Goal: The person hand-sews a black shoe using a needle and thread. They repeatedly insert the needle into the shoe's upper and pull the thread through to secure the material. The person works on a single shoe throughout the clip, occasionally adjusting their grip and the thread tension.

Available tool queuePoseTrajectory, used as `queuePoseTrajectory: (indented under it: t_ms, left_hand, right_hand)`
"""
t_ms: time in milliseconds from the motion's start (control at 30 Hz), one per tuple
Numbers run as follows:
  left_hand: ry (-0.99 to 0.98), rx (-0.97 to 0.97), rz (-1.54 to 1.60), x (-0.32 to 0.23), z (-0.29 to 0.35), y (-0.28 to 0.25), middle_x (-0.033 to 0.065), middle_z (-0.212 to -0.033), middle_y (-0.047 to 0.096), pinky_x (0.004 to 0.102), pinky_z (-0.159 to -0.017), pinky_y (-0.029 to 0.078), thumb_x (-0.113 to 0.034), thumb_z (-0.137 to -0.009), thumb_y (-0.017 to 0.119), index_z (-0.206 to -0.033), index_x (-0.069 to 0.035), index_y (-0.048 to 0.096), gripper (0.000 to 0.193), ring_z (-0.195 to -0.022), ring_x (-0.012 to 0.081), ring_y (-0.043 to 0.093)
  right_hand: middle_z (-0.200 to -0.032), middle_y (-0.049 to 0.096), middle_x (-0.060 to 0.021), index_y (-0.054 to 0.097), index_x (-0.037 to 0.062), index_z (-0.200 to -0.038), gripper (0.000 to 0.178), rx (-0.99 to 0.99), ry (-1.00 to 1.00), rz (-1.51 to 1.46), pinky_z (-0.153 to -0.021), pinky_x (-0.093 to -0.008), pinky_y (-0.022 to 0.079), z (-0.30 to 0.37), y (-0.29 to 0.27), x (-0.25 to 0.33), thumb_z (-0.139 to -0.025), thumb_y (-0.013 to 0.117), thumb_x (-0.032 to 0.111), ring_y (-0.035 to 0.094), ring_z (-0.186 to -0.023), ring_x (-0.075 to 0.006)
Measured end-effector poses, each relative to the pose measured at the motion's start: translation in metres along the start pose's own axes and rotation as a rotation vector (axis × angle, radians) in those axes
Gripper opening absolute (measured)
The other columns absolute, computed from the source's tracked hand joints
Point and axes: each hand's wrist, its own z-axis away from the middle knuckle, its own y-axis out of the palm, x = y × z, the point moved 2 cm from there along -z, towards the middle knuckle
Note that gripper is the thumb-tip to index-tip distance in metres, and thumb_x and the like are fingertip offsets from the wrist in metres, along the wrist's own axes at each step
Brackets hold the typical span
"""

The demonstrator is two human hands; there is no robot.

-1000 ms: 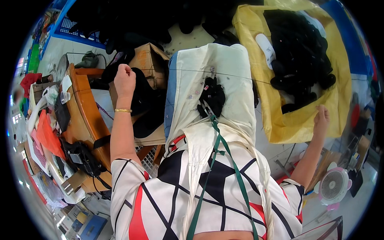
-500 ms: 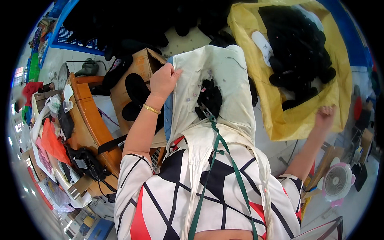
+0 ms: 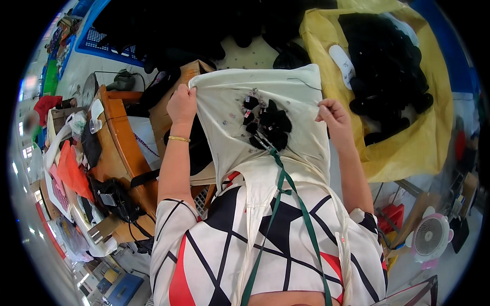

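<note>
Nearest the camera, the patterned shirt (image 3: pixel 265 255) fills the lower frame, its hem cut off, with a green strap (image 3: pixel 286 204) running up it. The cream apron (image 3: pixel 265 122) is stretched out flat ahead of the chest, its long axis pointing away. The left hand (image 3: pixel 181 104) is closed on its left edge, the right hand (image 3: pixel 333 115) on its right. Small black pieces (image 3: pixel 268 125), hard to identify, lie in the middle. Beyond, a yellow bag (image 3: pixel 408 137) holds dark goods
</note>
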Motion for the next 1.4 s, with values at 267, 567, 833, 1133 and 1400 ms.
queuePoseTrajectory:
  t_ms: [267, 567, 833, 1133, 1400]
  left_hand:
    - [0.383, -0.091, 0.251, -0.088, 0.049, -0.013, 0.0093, -0.085, 0.061, 0.0436, -0.075, 0.046, -0.026, -0.083, 0.070, -0.088, -0.008, 0.062, 0.020, -0.084, 0.0316, 0.057]
    - [0.164, 0.471, 0.904, -0.105, 0.054, -0.017, 0.0085, -0.083, 0.063, 0.0345, -0.073, 0.048, -0.017, -0.082, 0.074, -0.089, -0.001, 0.065, 0.019, -0.079, 0.0214, 0.060]
    - [0.177, 0.784, 1.307, -0.128, 0.061, -0.053, -0.0049, -0.087, 0.063, 0.0226, -0.076, 0.045, -0.012, -0.091, 0.069, -0.100, -0.004, 0.066, 0.013, -0.078, 0.0052, 0.054]
    - [0.200, 0.371, 1.271, -0.121, 0.046, -0.066, -0.0011, -0.097, 0.064, 0.0246, -0.084, 0.045, -0.027, -0.098, 0.062, -0.112, 0.001, 0.064, 0.031, -0.094, 0.0076, 0.054]
    - [0.342, 0.524, 1.057, -0.117, 0.059, -0.076, 0.0056, -0.092, 0.068, 0.0277, -0.078, 0.048, -0.017, -0.088, 0.073, -0.104, -0.002, 0.070, 0.022, -0.086, 0.0150, 0.062]
  right_hand:
    - [-0.086, 0.059, 0.0025, 0.061, 0.0016, -0.103, 0.009, 0.046, 0.083, 0.137, -0.071, -0.0216, 0.049, 0.001, 0.028, -0.010, -0.098, 0.060, 0.009, 0.056, -0.075, -0.0053]
    - [-0.086, 0.059, 0.0026, 0.062, 0.0015, -0.104, 0.012, 0.112, 0.101, 0.165, -0.071, -0.0205, 0.047, 0.006, 0.050, -0.005, -0.097, 0.062, 0.011, 0.054, -0.076, -0.0042]
    - [-0.084, 0.060, 0.0029, 0.064, 0.0000, -0.102, 0.018, 0.204, 0.074, 0.137, -0.069, -0.0210, 0.046, -0.018, 0.107, 0.025, -0.094, 0.065, 0.017, 0.054, -0.076, -0.0043]
    - [-0.088, 0.065, 0.0019, 0.064, 0.0001, -0.105, 0.018, 0.082, 0.114, 0.006, -0.072, -0.0208, 0.049, -0.010, 0.113, 0.015, -0.096, 0.063, 0.015, 0.058, -0.076, -0.0056]
    - [-0.086, 0.065, 0.0005, 0.064, -0.0014, -0.104, 0.017, 0.234, 0.028, 0.209, -0.072, -0.0222, 0.048, -0.007, 0.112, 0.020, -0.094, 0.066, 0.012, 0.060, -0.080, -0.0068]
